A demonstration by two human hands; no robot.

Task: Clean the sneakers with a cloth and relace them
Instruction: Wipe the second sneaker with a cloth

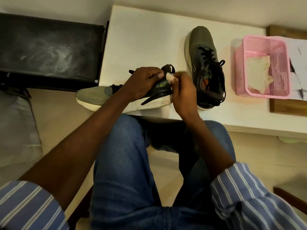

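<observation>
Fingers of left hand [141,83] curled over near sneaker [106,98] at white desk [149,39] edge, right hand [183,92] pinching small cloth [169,78] against it, second sneaker [206,63] beside pink basket [264,67], black case [49,50] left.

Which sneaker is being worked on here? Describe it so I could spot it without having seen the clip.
Start at the white table. Two olive sneakers sit on it; the one being worked on lies sideways along the near edge, toe past the table's left corner. Unlike the other sneaker, which stands untouched beside the pink basket, it has both hands on it.
</observation>
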